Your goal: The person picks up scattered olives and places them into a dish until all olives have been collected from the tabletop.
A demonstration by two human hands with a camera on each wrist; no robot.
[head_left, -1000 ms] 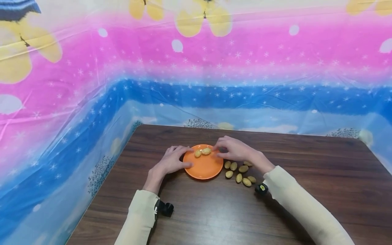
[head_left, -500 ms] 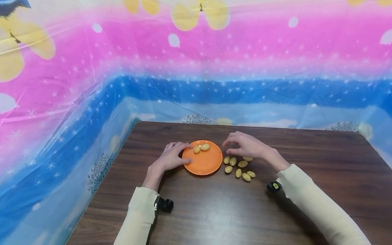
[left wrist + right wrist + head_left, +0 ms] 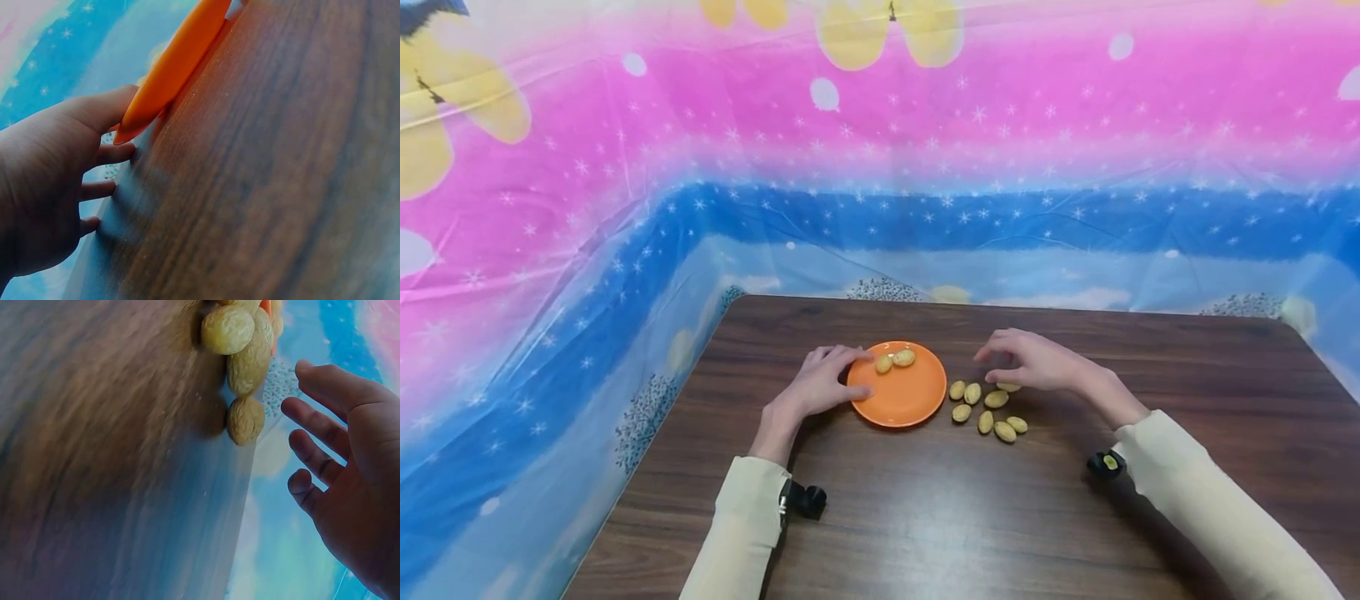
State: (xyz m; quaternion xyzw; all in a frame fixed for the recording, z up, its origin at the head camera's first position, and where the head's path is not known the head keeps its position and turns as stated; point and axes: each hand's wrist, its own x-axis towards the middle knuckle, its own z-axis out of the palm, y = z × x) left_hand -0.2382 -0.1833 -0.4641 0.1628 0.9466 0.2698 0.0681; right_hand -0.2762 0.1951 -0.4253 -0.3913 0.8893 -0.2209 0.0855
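An orange plate point(image 3: 898, 404) lies on the table with two wrinkled, yellow-brown nut-like pieces point(image 3: 904, 358) near its far rim. At the plate's left rim, my left hand point(image 3: 823, 383) rests with thumb and forefinger spread apart; the left wrist view shows the thumb against the rim point(image 3: 175, 69). Right of the plate lie several more of these pieces point(image 3: 996, 399), loosely grouped. My right hand point(image 3: 1037, 360) hovers above the far side of that group, fingers loosely bent. In the right wrist view, the right hand point(image 3: 362, 450) holds nothing and stands apart from the pieces point(image 3: 245, 420).
The dark wooden table point(image 3: 887, 517) has a patterned pink and blue cloth point(image 3: 925, 233) hanging along its back and left sides. Small black cameras sit on both wrists, the left one point(image 3: 808, 502) low over the table.
My right hand has moved away from the plate to the right, over the loose group. The left hand stays at the rim. The two pieces on the plate have not visibly moved.
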